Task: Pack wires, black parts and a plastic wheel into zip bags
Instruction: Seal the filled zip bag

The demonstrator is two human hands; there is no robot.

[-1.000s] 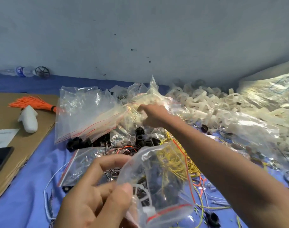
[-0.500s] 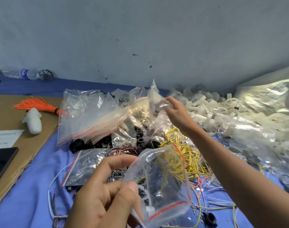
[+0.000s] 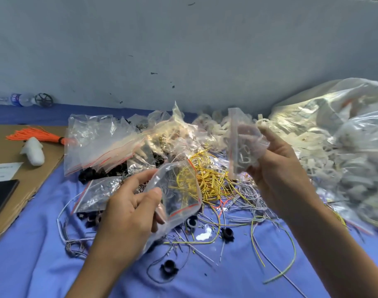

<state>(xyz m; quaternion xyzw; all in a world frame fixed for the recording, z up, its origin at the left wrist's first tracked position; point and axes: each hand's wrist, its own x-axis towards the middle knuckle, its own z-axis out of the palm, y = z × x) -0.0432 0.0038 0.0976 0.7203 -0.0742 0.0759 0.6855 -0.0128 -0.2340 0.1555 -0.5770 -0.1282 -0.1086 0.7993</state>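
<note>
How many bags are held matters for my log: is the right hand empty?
No, the right hand grips a small clear bag.

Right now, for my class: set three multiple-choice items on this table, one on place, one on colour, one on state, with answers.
1. The orange bundle lies: A on the cardboard; B in a drawer; C on a chair.
2. The seal strip of the zip bag in the left hand is: A red; B green; C black.
3. The right hand: A lies flat; B holds a small clear bag; C points upward.
Answers: A, the bundle rests on cardboard; A, a red line crosses the bag; B, its fingers grip the bag.
</note>
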